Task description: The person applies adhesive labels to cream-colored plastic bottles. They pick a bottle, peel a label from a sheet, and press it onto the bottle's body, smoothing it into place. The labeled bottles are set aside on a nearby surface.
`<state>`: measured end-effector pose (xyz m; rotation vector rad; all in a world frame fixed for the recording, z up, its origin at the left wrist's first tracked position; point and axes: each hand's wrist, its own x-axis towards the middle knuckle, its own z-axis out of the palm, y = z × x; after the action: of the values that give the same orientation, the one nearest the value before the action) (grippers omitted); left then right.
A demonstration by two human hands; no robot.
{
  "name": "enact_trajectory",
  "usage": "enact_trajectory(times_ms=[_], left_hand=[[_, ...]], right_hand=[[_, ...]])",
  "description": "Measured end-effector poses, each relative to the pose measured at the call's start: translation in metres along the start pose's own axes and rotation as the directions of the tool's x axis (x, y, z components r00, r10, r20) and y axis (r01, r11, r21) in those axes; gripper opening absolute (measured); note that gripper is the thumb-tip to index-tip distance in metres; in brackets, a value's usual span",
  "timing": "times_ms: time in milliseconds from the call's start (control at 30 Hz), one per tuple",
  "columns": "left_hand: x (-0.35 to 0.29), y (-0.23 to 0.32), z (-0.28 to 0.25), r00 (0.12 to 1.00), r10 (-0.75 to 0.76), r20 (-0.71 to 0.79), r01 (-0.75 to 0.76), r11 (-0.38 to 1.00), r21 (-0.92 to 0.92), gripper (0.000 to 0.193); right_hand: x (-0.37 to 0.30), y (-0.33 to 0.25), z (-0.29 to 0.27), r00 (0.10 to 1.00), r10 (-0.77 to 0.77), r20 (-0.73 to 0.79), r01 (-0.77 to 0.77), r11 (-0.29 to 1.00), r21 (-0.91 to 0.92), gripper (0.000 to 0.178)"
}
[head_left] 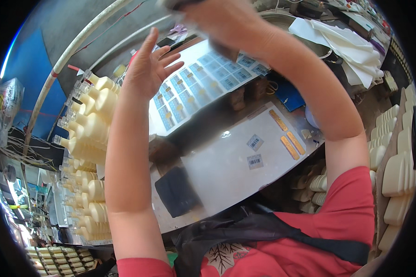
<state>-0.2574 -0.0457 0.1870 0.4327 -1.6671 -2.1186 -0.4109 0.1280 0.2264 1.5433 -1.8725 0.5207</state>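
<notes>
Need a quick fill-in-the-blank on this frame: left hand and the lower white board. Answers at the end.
1. The left hand is raised with its fingers spread, holding ____.
2. Exactly ____ orange strips lie on the lower board.
3. Exactly ____ small square labels lie on that board.
4. In the picture, the black block sits toward the board's ____ end, opposite the strips.

Missing words: nothing; three; two; left.

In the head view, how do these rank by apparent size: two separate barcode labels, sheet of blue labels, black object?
Largest: sheet of blue labels
Next: black object
Smallest: both barcode labels, too alike to rank
</notes>
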Motion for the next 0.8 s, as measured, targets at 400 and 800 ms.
enact_trajectory(times_ms=[400,800], left_hand=[[-0.032,-0.038,-0.027,0.959,-0.27,-0.086,0.282,0.933,0.221,0.059],[-0.041,-0.058,-0.069,0.884,-0.357,-0.301,0.416,0.895,0.16,0.079]], right_hand=[[-0.075,-0.109,0.05,0.894,-0.356,0.272,0.262,0.908,0.326,0.012],[-0.086,-0.142,0.053,0.909,-0.263,0.322,0.023,0.805,0.592,0.037]])
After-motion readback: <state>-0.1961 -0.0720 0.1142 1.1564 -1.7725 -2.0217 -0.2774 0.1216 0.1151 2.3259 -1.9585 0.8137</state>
